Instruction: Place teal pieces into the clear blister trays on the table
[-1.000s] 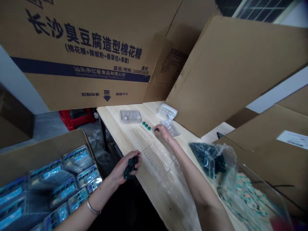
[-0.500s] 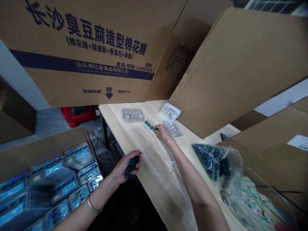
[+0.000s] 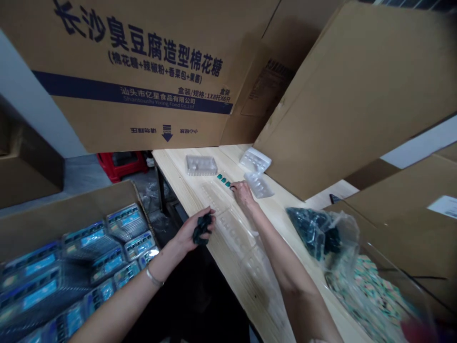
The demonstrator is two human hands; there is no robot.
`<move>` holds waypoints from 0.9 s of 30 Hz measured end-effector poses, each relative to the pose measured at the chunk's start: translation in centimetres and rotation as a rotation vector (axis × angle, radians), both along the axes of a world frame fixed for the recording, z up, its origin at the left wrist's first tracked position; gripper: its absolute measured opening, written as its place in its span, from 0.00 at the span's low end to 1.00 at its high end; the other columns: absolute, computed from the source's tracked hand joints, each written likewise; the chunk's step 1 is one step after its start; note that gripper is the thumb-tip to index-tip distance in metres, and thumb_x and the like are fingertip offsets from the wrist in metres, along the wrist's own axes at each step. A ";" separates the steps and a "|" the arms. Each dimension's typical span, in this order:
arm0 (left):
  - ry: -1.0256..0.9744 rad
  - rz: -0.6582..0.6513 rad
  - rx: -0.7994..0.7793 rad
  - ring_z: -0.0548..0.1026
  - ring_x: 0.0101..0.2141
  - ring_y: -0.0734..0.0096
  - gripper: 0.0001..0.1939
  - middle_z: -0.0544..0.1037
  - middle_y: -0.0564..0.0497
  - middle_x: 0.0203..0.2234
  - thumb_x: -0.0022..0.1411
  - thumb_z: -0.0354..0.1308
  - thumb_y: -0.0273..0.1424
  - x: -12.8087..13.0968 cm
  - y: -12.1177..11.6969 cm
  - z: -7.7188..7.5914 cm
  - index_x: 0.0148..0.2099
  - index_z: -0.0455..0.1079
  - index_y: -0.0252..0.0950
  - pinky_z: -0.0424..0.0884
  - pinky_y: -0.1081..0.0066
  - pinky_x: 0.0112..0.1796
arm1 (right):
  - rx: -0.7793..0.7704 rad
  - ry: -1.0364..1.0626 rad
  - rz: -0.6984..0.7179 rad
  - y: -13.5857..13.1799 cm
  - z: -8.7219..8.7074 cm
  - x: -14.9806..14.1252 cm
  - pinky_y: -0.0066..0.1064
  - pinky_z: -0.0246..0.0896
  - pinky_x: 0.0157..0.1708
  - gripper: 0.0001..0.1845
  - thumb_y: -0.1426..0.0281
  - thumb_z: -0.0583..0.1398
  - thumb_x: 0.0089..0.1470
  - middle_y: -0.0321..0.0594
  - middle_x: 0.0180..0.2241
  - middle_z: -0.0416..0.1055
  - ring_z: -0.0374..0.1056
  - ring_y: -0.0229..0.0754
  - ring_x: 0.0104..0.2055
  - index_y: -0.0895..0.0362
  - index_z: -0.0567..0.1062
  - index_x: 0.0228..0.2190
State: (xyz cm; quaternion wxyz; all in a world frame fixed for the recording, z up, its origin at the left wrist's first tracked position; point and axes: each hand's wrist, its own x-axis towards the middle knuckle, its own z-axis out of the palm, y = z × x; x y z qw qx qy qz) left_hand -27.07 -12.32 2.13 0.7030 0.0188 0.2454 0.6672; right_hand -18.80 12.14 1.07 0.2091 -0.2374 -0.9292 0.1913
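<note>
My left hand (image 3: 195, 228) is curled round a clump of small dark green packets (image 3: 202, 229), above the table's left edge. Farther along, my right hand (image 3: 243, 193) reaches over a clear plastic tray (image 3: 214, 196), its fingers pinched at the end of a short row of green packets (image 3: 223, 180). Something small and dark shows at those fingertips, seemingly another packet. More clear moulded trays (image 3: 233, 231) lie in line toward me, partly under my right forearm.
A clear tray (image 3: 201, 166) and white trays (image 3: 255, 159) stand at the far end. To the right lie a bag of dark green packets (image 3: 316, 231) and a bag of multicoloured pieces (image 3: 378, 290). A carton (image 3: 117, 193) of blue-labelled packs sits left. Large cardboard boxes (image 3: 143, 128) border the table (image 3: 223, 271).
The view has shifted slightly, so most things sit a little to the right and higher. My left hand has risen slightly with its packets. My right hand stays by the row.
</note>
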 end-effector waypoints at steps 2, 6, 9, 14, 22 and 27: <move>-0.009 0.012 0.017 0.64 0.18 0.82 0.09 0.67 0.53 0.24 0.58 0.55 0.35 -0.3 0.4 0.2 0.37 0.64 0.33 0.50 0.84 0.11 | -0.014 0.049 -0.002 -1.4 1.1 0.4 0.36 0.58 0.43 0.10 0.71 0.58 0.50 0.47 0.36 0.73 0.66 0.45 0.41 0.58 0.77 0.35; 0.044 0.011 0.024 0.65 0.18 0.82 0.12 0.66 0.54 0.24 0.57 0.56 0.38 -0.5 0.9 0.5 0.38 0.65 0.33 0.51 0.84 0.11 | -0.185 0.123 0.087 -6.1 3.4 1.5 0.32 0.62 0.39 0.10 0.65 0.58 0.51 0.43 0.35 0.73 0.68 0.41 0.37 0.56 0.77 0.32; 0.110 -0.022 0.028 0.65 0.17 0.81 0.15 0.66 0.54 0.23 0.55 0.58 0.41 0.1 1.1 0.9 0.35 0.65 0.33 0.51 0.83 0.11 | -0.452 0.078 0.211 -9.9 4.9 2.5 0.30 0.63 0.37 0.12 0.63 0.60 0.49 0.41 0.36 0.73 0.69 0.39 0.36 0.55 0.77 0.34; 0.262 -0.090 0.046 0.66 0.18 0.80 0.20 0.69 0.51 0.25 0.52 0.57 0.47 1.4 1.3 1.9 0.35 0.66 0.33 0.51 0.83 0.11 | -0.726 0.113 0.177 -12.0 6.0 3.8 0.30 0.63 0.38 0.13 0.62 0.62 0.45 0.40 0.37 0.73 0.69 0.37 0.34 0.57 0.77 0.33; 0.269 -0.046 0.067 0.64 0.17 0.83 0.17 0.67 0.54 0.24 0.52 0.61 0.40 1.7 2.1 2.3 0.38 0.64 0.35 0.50 0.84 0.11 | -0.828 0.277 0.042 -11.0 5.6 5.4 0.34 0.60 0.46 0.16 0.61 0.63 0.44 0.40 0.37 0.75 0.69 0.40 0.40 0.57 0.77 0.34; 0.390 0.041 0.078 0.65 0.18 0.82 0.14 0.67 0.55 0.24 0.50 0.63 0.36 2.2 2.5 2.1 0.35 0.63 0.36 0.51 0.85 0.12 | -0.824 0.273 0.023 -11.2 5.6 6.1 0.34 0.62 0.43 0.16 0.61 0.62 0.44 0.39 0.35 0.75 0.68 0.38 0.36 0.56 0.77 0.36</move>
